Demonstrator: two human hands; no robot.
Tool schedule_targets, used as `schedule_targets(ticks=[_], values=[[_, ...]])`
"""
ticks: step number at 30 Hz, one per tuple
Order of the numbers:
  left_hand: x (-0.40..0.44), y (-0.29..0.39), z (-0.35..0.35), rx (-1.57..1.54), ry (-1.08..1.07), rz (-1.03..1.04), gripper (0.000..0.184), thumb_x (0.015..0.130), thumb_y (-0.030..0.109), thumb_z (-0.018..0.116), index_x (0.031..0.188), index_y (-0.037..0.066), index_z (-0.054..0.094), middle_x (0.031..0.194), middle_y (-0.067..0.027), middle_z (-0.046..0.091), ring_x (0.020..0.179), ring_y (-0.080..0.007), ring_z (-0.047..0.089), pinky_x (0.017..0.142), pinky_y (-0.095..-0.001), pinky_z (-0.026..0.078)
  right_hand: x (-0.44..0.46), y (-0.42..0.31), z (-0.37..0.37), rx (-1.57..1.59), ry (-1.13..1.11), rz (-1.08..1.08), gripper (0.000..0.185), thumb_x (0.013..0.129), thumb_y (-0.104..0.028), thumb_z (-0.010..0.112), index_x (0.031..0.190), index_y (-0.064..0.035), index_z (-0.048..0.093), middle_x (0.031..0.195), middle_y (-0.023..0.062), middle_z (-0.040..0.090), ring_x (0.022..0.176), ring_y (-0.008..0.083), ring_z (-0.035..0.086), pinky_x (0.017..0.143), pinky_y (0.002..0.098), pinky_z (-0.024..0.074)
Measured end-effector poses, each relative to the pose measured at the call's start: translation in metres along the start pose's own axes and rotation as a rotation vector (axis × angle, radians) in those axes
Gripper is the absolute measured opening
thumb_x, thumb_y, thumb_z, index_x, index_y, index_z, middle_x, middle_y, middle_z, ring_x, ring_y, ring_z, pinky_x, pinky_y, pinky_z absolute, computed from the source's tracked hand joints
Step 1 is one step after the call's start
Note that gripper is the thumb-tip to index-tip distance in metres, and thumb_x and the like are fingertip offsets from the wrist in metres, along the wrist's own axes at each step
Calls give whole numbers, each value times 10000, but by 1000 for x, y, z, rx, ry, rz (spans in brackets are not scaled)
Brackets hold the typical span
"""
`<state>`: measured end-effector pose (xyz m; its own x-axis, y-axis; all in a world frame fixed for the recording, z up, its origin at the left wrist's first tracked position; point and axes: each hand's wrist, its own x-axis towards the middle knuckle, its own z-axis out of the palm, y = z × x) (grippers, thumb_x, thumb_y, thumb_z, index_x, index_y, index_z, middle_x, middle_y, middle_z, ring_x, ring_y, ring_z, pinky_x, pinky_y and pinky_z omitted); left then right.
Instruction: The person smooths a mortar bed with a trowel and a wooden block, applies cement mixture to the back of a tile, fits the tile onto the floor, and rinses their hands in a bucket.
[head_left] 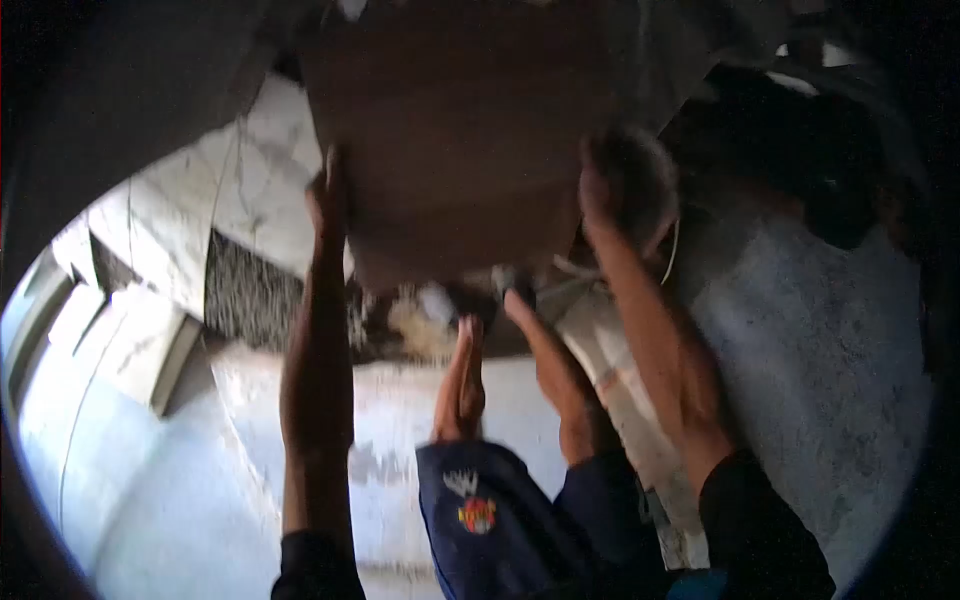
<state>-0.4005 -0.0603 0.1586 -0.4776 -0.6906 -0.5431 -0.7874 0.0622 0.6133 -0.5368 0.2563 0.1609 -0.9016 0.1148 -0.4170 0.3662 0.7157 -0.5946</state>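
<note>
A large, flat brown tile (460,150), dark and somewhat blurred, is raised in front of me and spans the space between my hands. Its left edge is gripped by my left hand (325,200), thumb upward along the side. On the opposite edge, my right hand (598,195) holds the tile too, with its fingers partly hidden behind it. Just beyond my right hand is a blurred, round greyish thing (645,185) that I cannot identify. The tile hides much of what lies behind it.
White marble-patterned tiles (175,230) cover part of the left side, with a rough grey patch (250,295) among them. A pale ledge (390,430) lies below. My bare legs (565,400) reach toward debris (420,325). Dark cloth-like material (800,150) is at right, above a grey surface (810,330).
</note>
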Motion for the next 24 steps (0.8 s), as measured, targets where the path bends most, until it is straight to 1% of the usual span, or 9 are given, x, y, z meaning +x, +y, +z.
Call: schedule_targets(ticks=[2,7,9,11,15,18,20,22,24], values=[[7,0,4,-71,19,14,620,812,536,478,639,-57,529,536,-19,417,571,-117,379,524,-312,352,8,10,-9,-139,-110,-71,559,835,-447,497,1224,-49,446,1189,127,483,1095,261,451,935,337,348],[4,-10,19,-167,-46,-43,574,803,527,504,695,-32,574,571,-39,502,567,-107,455,544,-289,394,5,6,-28,82,-319,375,448,856,-379,487,1163,-54,457,1004,104,525,911,206,528,741,329,462],[3,-12,15,-240,-53,-30,555,806,515,510,716,-28,581,577,-45,517,566,-104,468,546,-282,400,-16,8,-39,177,-260,168,313,879,-307,472,1059,-51,494,885,50,523,763,132,517,638,279,458],[0,-20,17,-313,-64,-32,536,809,503,516,738,-23,587,583,-52,532,566,-100,481,548,-275,406,-77,4,-52,79,-91,-245,230,892,-251,464,993,-48,501,801,18,508,674,92,477,584,235,431],[-12,-22,8,-456,-195,7,562,819,499,500,902,-49,592,708,-98,584,657,-151,534,617,-288,430,-171,-1,-25,35,-772,-3,175,864,-169,490,946,-15,494,811,98,531,751,174,518,673,306,417],[-30,-59,-1,-384,149,29,484,814,423,540,1018,-15,571,946,-180,609,908,-288,569,793,-356,414,-210,-7,-10,-429,-1090,109,323,914,-292,402,1092,-54,527,1013,104,561,959,173,511,802,295,423],[-87,-64,-22,-392,381,-23,342,804,302,568,979,9,588,956,-201,597,899,-308,575,774,-366,424,-216,59,13,-802,-1154,-210,269,845,-231,494,958,10,526,843,170,576,823,293,558,702,393,427],[-143,-93,-33,-195,328,-112,254,775,228,577,896,8,614,839,-192,611,780,-309,598,686,-362,440,-240,41,20,-717,-1155,-327,274,842,-217,500,1002,4,507,899,172,563,860,301,549,722,391,428],[-197,-101,-37,-342,359,-269,287,789,265,579,805,-20,612,718,-201,590,631,-318,572,601,-363,426,-259,16,12,-533,-1078,-446,316,836,-189,511,1091,-7,470,1011,174,539,935,317,532,762,387,429]])
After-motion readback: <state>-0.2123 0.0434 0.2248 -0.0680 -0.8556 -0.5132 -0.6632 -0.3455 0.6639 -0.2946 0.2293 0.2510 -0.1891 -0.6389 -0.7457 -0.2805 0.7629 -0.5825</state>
